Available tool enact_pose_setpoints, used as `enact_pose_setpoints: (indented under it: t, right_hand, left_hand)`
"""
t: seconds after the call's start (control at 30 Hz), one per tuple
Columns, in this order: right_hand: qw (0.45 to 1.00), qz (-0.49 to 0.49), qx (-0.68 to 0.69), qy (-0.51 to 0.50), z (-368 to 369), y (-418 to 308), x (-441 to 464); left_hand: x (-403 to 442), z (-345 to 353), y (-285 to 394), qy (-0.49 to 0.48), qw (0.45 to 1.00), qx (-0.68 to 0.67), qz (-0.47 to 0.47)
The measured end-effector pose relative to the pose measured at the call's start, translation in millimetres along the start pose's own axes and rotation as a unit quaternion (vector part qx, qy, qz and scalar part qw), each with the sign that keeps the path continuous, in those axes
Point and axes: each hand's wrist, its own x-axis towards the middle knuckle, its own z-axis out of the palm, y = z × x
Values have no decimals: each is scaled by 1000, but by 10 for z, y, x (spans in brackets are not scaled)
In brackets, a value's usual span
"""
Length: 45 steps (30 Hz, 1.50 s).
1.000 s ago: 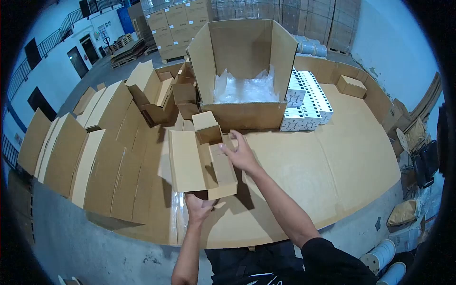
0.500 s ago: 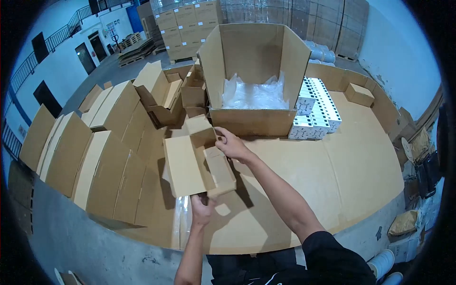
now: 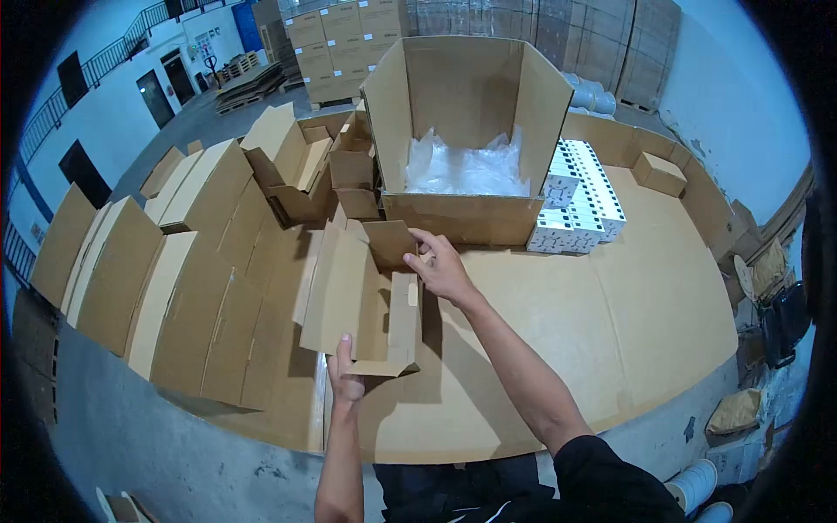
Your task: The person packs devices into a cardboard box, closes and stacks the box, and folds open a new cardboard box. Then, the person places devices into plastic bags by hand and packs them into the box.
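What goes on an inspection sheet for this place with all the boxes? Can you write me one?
Surface: creased cardboard sheet.
Job's things: open carton, held.
Clutter: standing cartons at left; large open box holding clear plastic; patterned white boxes beside it; small brown box far right.
Hands: left hand grips the carton's near end; right hand is at its far right corner.
Cables: nothing seen.
Surroundings: concrete floor; stacked cartons behind; white spools lower right.

Pale walls (image 3: 728, 105); grey floor (image 3: 166, 410)
Dark doorways (image 3: 85, 172) at left; a railing (image 3: 87, 84) slopes above; stacked cartons (image 3: 344, 48) stand at the back; the light is cool and bluish.
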Motion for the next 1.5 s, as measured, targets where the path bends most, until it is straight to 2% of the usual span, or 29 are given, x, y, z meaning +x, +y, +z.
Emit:
enact_pose_setpoints:
  t: [0.07, 0.13, 0.17, 0.23, 0.27, 0.37, 0.47, 0.6, 0.67, 0.8, 0.9, 0.93, 0.97, 1.03, 1.07, 1.13, 1.2, 1.23, 1.3, 1.33, 1.37, 1.43, 1.5]
  right_hand:
    - [1000, 11, 8, 11, -29, -31, 8]
    - [997, 14, 10, 70, 30, 49, 49]
    - [997, 16, 9, 73, 62, 105, 84]
    - [993, 44, 54, 91, 126, 212, 182]
    - [993, 44, 54, 91, 115, 183, 209]
    - [990, 71, 79, 93, 96, 135, 288]
    - [991, 36, 53, 114, 142, 145, 361]
    - [990, 24, 45, 129, 195, 153, 402]
    - [989, 23, 39, 138, 181, 108, 389]
    - [986, 58, 43, 150, 176, 80, 371]
    - [984, 50, 42, 163, 233, 138, 376]
    - [984, 40, 33, 173, 246, 172, 382]
    - [983, 40, 31, 175, 237, 187, 386]
    - [979, 19, 28, 202, 238, 212, 364]
    - [978, 22, 26, 204, 235, 211, 347]
    - [979, 88, 77, 167, 158, 228, 307]
    - [973, 78, 131, 170, 139, 376, 204]
    - [974, 72, 134, 167, 65, 394, 116]
    - [976, 24, 124, 176, -134, 399, -122]
    - [977, 65, 147, 143, -278, 372, -253]
    - [976, 69, 137, 158, -434, 344, -390]
    - [988, 30, 107, 104, -801, 287, -674]
    - [992, 29, 78, 95, -1120, 369, -900]
  left_hand:
    - [81, 37, 54, -29, 998, 48, -8]
    - [235, 59, -23, -18, 991, 115, 66]
    - [295, 88, -9, -21, 991, 115, 65]
    - [405, 111, 25, -41, 999, 1, 10]
    - [534, 98, -45, -31, 999, -4, 41]
    - [663, 83, -70, -57, 998, -6, 22]
    - [602, 226, 40, -58, 998, -11, 11]
    - [716, 227, -207, -31, 998, -58, 16]
    - [784, 136, -284, -44, 996, -77, -26]
    - [1034, -369, -833, -60, 992, -111, -4]
    - [923, -508, -943, -75, 988, -132, 10]
    - [692, -407, -769, -21, 996, -1, 91]
    - [442, -269, -557, 33, 976, 129, 170]
    - [-130, 79, -78, 61, 929, 269, 248]
    - [-354, 123, -49, 45, 926, 302, 221]
    - [-705, 148, -10, 13, 924, 331, 192]
    - [-889, 285, 12, -151, 810, 511, 244]
    - [-894, 369, -41, -171, 812, 501, 247]
    - [-883, 542, -134, -264, 749, 546, 267]
    - [-857, 649, -161, -280, 748, 537, 272]
    - [-808, 772, -170, -289, 732, 550, 280]
    - [-684, 984, -213, -307, 713, 558, 293]
    - [-486, 1148, -279, -320, 711, 554, 292]
